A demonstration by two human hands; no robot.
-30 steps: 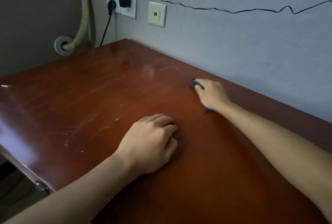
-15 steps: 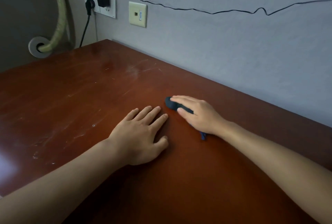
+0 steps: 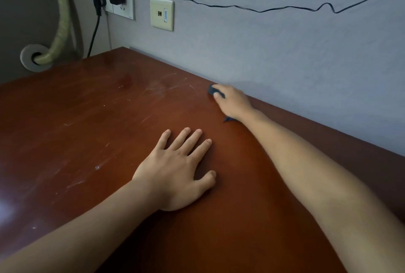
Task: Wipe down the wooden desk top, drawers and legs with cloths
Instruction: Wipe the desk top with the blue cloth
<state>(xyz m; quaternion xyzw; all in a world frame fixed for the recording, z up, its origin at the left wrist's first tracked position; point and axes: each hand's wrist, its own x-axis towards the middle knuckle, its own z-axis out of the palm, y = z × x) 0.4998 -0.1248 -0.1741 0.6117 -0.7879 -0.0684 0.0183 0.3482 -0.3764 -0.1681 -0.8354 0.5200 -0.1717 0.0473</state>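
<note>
Reddish-brown wood of the desk top (image 3: 92, 132) across the head view, marked with pale scratches and specks on its left part. Right hand (image 3: 235, 103) far back by the wall (image 3: 285, 53), pressing a dark cloth (image 3: 212, 89) onto the surface. Left hand (image 3: 175, 174) spread flat mid-desk, holding nothing. Probably early: top only partly wiped, drawers and legs out of sight.

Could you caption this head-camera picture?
Right hand presses dark cloth along reddish-brown wooden desk top; left hand rests flat.
</note>
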